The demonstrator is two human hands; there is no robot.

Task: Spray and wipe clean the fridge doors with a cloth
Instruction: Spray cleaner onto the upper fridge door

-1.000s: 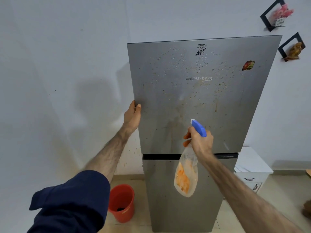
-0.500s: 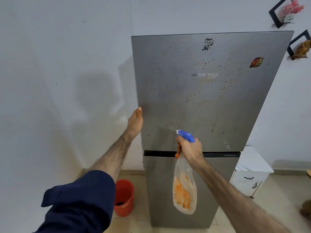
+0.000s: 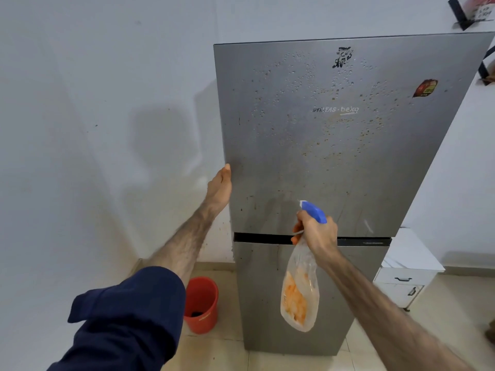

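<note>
Navy sleeve point(image 3: 128, 319) rolled up on the L arm, nearest the cam. R hand point(image 3: 317, 231) grip is closed round the neck of the spray bottle point(image 3: 301, 293), finger on the orange trigger. Blue nozzle aims up-left at the fridge, close to the door. Bottle is clear w/ orange liquid low inside and hangs below the fist. L hand point(image 3: 220, 187) lies w/ straight fingers against the left edge of the upper door point(image 3: 308, 162), holding nothing. Door is grey, speckled w/ droplets and brown spots; logo reads "VOLTAS · beko". Black sticker near the top, writing not legible; red sticker point(image 3: 425, 88) top right, also unreadable. Lower door point(image 3: 259, 298) sits under a dark gap. Red bucket point(image 3: 201, 303) on the floor just left of the fridge. White drawer unit point(image 3: 401, 279) to the right. No cloth in view.
</note>
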